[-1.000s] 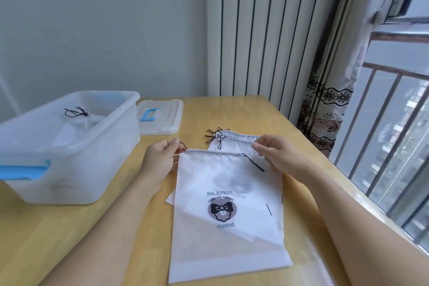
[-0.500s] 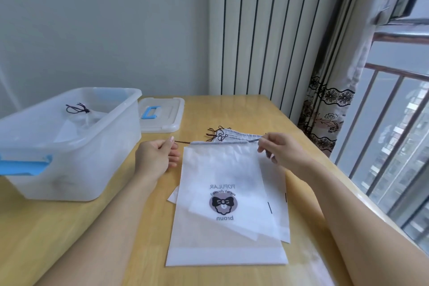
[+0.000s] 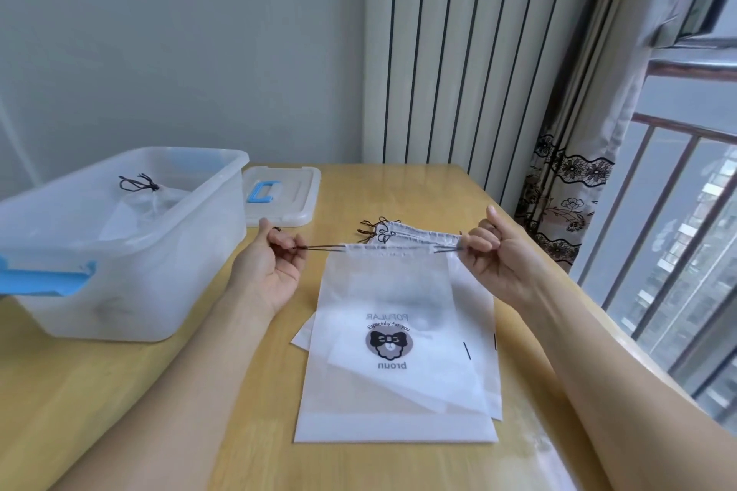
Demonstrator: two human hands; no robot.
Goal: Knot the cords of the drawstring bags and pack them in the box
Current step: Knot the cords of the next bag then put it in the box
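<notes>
A frosted white drawstring bag (image 3: 395, 335) with a bow-bear logo lies flat on the wooden table (image 3: 239, 431), on top of a small pile of like bags (image 3: 414, 237). My left hand (image 3: 269, 265) pinches the dark cord (image 3: 319, 248) coming out of the bag's left top corner. My right hand (image 3: 492, 257) pinches the cord end (image 3: 446, 249) at the right top corner. Both cords are pulled taut outward and the bag's mouth is gathered narrower. The clear plastic box (image 3: 119, 243) with blue handles stands at the left and holds a knotted bag (image 3: 143, 191).
The box's lid (image 3: 283, 195) with a blue handle lies flat behind the box. A striped panel, a patterned curtain (image 3: 566, 187) and a barred window (image 3: 678, 251) border the table's far and right sides. The table's right edge runs close to my right forearm.
Both hands have turned palm-up and pulled apart, drawing the cords out sideways. The top edge of the bag has gathered and lifted slightly toward the hands.
</notes>
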